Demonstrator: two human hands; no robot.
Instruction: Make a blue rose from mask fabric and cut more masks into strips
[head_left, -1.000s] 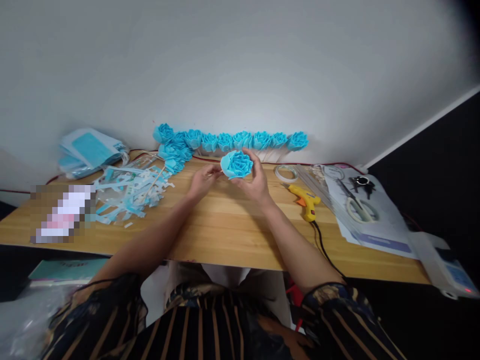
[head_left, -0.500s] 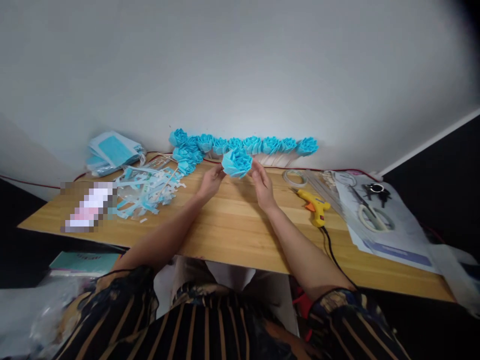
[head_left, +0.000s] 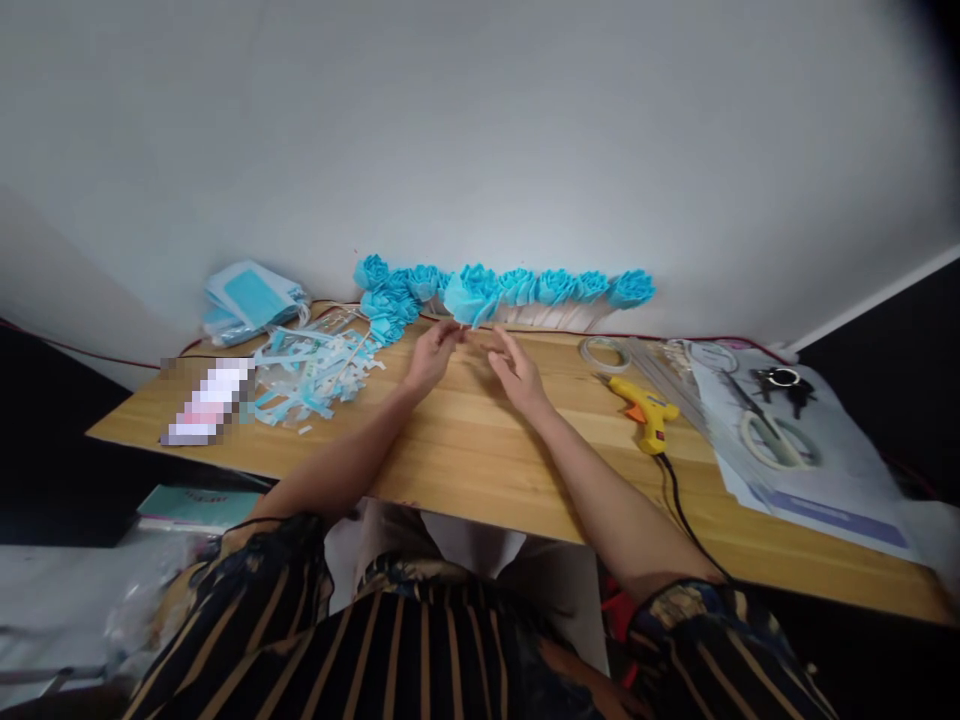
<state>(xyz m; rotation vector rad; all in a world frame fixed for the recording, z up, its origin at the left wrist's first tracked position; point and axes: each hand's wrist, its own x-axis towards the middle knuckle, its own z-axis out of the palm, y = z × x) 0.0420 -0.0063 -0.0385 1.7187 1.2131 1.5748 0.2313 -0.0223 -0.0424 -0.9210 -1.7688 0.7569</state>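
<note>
A blue artificial flower (head_left: 474, 294) with folded petals stands upright in front of me, its head just above my hands. My left hand (head_left: 433, 358) is closed in a pinch beneath the bloom, at its stem, which the fingers mostly hide. My right hand (head_left: 517, 374) is beside it on the right, palm inward, thumb and fingers apart. Behind, a row of similar blue flowers (head_left: 556, 286) on thin pale sticks leans along the wall, with more bunched in a cluster (head_left: 390, 303) at its left end.
Left lie shredded blue-white scraps (head_left: 319, 375), a stack of blue face masks (head_left: 251, 300) and a blurred-out phone-like object (head_left: 210, 400). Right are a yellow glue gun (head_left: 643, 408) with a black cord, a tape roll (head_left: 604, 354), scissors (head_left: 772, 435) on paper sheets and keys (head_left: 784, 385).
The held flower has risen a little, and my hands are now below its head. My right hand has come away from the flower and opened. The view has shifted slightly left.
</note>
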